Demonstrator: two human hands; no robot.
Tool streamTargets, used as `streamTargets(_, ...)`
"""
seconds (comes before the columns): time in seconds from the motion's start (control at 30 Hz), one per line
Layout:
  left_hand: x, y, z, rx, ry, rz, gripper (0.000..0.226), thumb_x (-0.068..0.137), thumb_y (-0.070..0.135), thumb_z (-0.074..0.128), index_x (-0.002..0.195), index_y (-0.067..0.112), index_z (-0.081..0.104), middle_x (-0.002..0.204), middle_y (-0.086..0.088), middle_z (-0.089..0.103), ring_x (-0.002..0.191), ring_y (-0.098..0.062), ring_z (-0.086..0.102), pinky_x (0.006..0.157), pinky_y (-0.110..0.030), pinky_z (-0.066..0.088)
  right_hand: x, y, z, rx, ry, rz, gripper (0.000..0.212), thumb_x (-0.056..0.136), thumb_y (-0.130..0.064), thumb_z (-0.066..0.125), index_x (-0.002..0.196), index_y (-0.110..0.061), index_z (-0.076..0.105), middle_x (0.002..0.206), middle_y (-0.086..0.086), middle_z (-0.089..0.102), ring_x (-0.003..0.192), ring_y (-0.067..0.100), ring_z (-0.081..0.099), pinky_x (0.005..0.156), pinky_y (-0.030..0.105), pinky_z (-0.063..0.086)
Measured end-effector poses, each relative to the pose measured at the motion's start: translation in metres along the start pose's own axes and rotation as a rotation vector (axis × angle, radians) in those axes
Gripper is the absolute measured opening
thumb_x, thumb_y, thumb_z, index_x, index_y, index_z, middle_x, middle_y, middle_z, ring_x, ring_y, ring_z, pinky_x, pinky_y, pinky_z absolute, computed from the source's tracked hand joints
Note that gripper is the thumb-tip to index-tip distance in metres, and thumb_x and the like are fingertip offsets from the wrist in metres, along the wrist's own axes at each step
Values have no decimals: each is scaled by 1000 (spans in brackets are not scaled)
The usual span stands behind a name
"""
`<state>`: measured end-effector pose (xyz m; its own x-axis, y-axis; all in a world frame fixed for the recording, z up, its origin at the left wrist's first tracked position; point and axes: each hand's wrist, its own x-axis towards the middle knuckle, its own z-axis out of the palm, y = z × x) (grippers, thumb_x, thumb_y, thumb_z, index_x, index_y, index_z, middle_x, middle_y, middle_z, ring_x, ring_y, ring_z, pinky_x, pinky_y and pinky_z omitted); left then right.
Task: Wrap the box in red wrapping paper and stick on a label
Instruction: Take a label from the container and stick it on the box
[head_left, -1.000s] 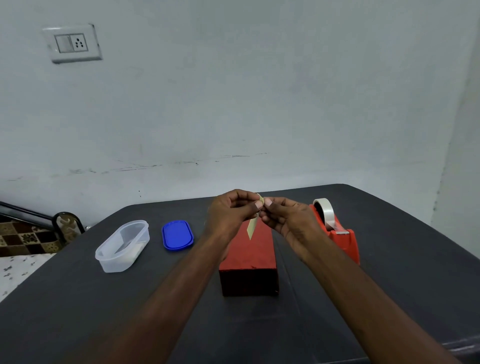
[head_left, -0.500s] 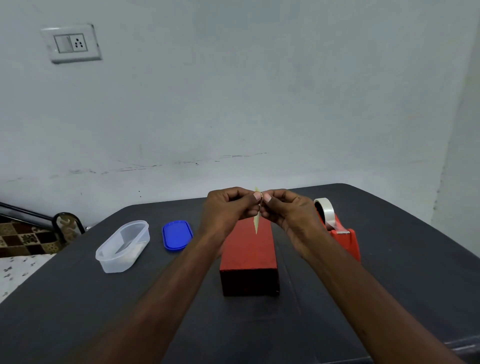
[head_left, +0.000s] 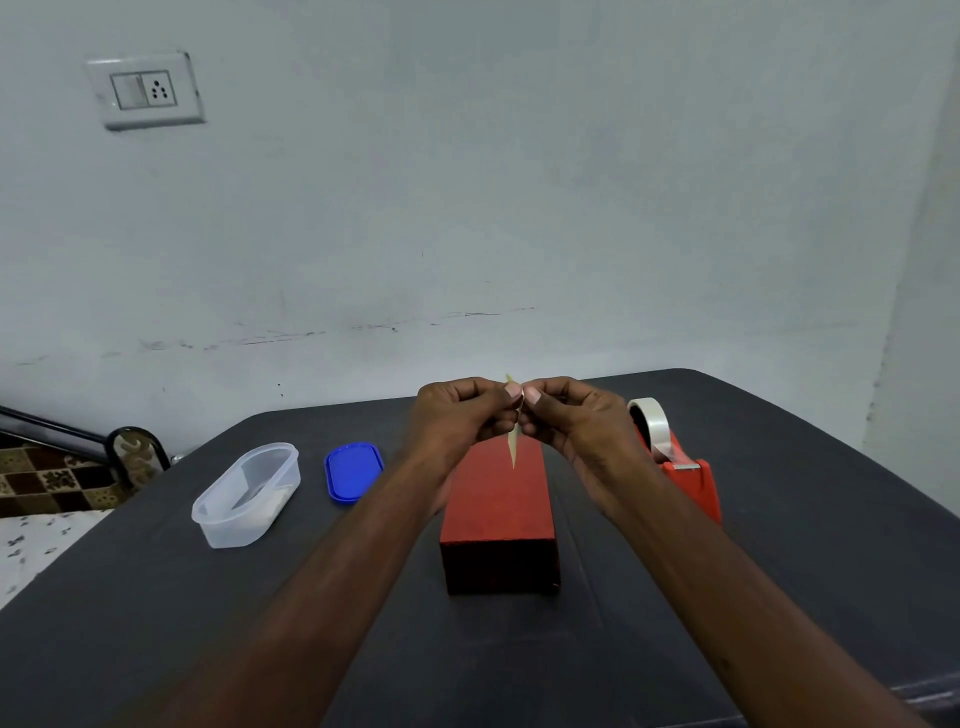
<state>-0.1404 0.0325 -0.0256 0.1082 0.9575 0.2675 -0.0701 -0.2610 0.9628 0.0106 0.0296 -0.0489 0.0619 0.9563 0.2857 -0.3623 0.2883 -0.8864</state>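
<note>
Box (head_left: 497, 514) sits centre on table (head_left: 779, 597); tape dispenser (head_left: 680, 467) just right; lid (head_left: 353, 470) then tub (head_left: 247, 493) lie left.

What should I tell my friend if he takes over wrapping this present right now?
Left hand and right hand are raised above the box, both pinching a thin pale label seen edge-on between the fingertips.
The box lies on the dark table, already covered in red paper.
The tape dispenser sits just right of the box; a clear tub and its blue lid sit on the left.
Done: wrapping, as far as the visible sides show.
Left: stick the label on the box.
</note>
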Motion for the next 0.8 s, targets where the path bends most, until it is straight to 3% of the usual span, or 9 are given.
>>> streamTargets(0.17, 0, -4, 4, 52, 34, 38, 15, 87, 18, 75, 86, 4, 76, 87, -23, 73, 79, -25, 67, 85, -33, 59, 0, 1, -1, 23, -2, 3, 23, 88, -3, 69, 104, 13, 68, 79, 17, 69, 64, 17, 67, 72, 27, 59)
streamTargets(0.37, -2, -7, 6, 160, 89, 100, 12, 87, 25, 75, 84, 13, 78, 80, -13, 75, 71, -15, 67, 86, -40, 59, 0, 3, -1, 61, -5, 16, 23, 88, -1, 68, 105, 15, 67, 80, 18, 70, 65, 19, 69, 69, 25, 59)
streamTargets(0.53, -5, -7, 4, 206, 104, 200, 4, 88, 14, 73, 88, 14, 77, 82, -1, 76, 76, -13, 71, 75, -29, 59, -1, -3, -1, 105, -20, 53, 13, 91, -4, 67, 94, 9, 69, 82, 18, 72, 72, 23, 71, 71, 27, 61)
streamTargets(0.67, -6, -6, 2, 272, 104, 274, 6, 88, 11, 72, 89, 13, 77, 84, 2, 76, 82, -15, 73, 77, -31, 59, -3, -6, -3, 130, -55, 98, 30, 91, -7, 68, 106, 18, 64, 95, 26, 71, 83, 29, 72, 77, 30, 62)
streamTargets(0.8, -7, -5, 2, 306, 97, 328, 6, 87, 9, 72, 89, 11, 77, 83, 2, 76, 81, -12, 72, 79, -28, 59, -3, -7, -4, 128, -82, 112, 33, 91, -8, 68, 109, 19, 63, 101, 28, 71, 89, 32, 71, 81, 32, 61)
